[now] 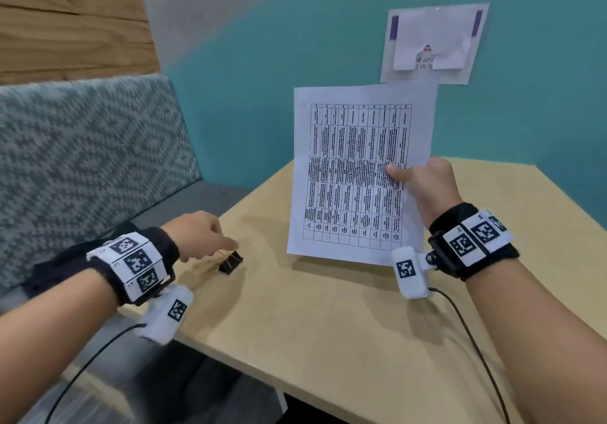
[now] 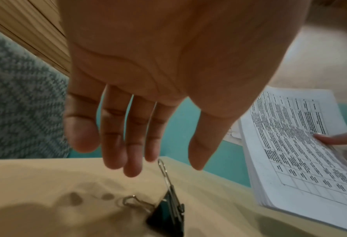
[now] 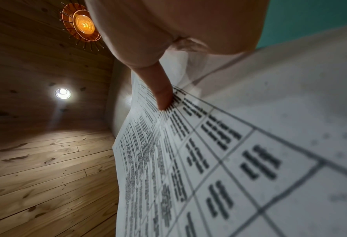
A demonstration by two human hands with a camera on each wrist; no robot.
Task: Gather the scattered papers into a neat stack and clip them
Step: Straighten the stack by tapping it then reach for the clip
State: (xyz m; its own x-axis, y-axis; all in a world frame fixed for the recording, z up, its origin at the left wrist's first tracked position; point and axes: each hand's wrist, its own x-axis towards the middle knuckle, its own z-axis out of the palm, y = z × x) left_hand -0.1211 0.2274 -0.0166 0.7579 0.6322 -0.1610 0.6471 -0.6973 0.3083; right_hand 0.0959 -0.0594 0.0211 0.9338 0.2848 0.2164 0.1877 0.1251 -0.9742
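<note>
Head view shows the right hand (image 1: pixel 427 184) holding a stack of papers (image 1: pixel 356 174) upright, its lower edge resting on or just above the light wooden table (image 1: pixel 328 325); the thumb lies across the printed grid on the front sheet while the other fingers are hidden behind the stack, so the stack is pinched between them. In the right wrist view the thumb (image 3: pixel 160 93) presses flat on the top page, and the sheets curve slightly away below it. The left hand (image 1: pixel 200 233) reaches over the table's left edge toward a black binder clip (image 1: pixel 231 262) lying on the table, well apart from the papers. From the left wrist view the fingers (image 2: pixel 116 141) are straight and slightly spread, hanging just above the clip's raised wire handle (image 2: pixel 164 173); the index fingertip may brush that handle, though blur makes contact hard to judge. The clip's other handle lies flat on the table. A patterned grey bench cushion (image 1: pixel 82 161) sits left of the table, and a paper notice (image 1: pixel 433 42) hangs on the teal wall behind.
</note>
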